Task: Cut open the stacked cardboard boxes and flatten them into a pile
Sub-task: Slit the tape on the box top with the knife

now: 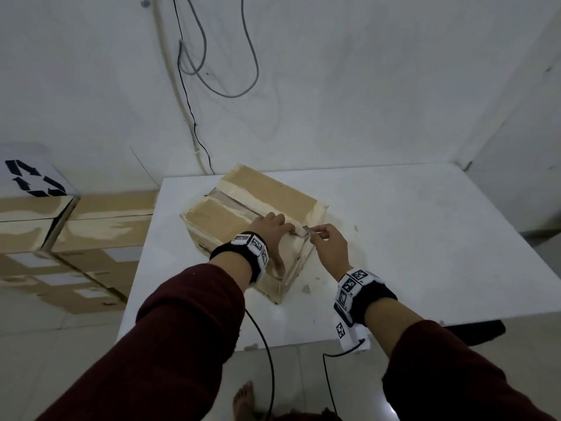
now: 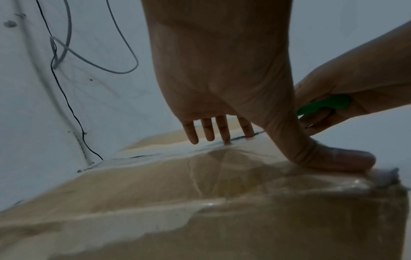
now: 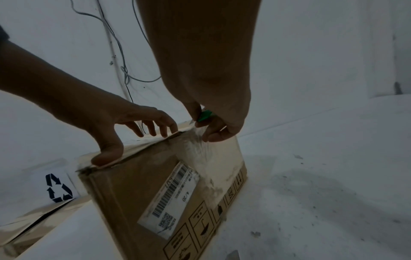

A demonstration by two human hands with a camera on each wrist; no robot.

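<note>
A taped brown cardboard box (image 1: 243, 202) sits on the white table (image 1: 425, 238). My left hand (image 1: 277, 238) lies spread on the box's near top; its straight fingers (image 2: 206, 130) rest by the taped seam and its thumb presses the near edge. My right hand (image 1: 321, 235) pinches a small green-handled cutter (image 3: 204, 115) at the box's top edge, right where the clear tape folds over. The cutter (image 2: 324, 103) shows green inside the right palm. The blade tip is barely visible. The box's side (image 3: 138, 184) carries a barcode label.
More cardboard boxes (image 1: 91, 232) are stacked left of the table, one with a white top bearing a recycling mark (image 1: 33, 177). Cables (image 1: 212, 71) hang on the wall behind. Small tape scraps (image 1: 306, 288) lie on the table by the box.
</note>
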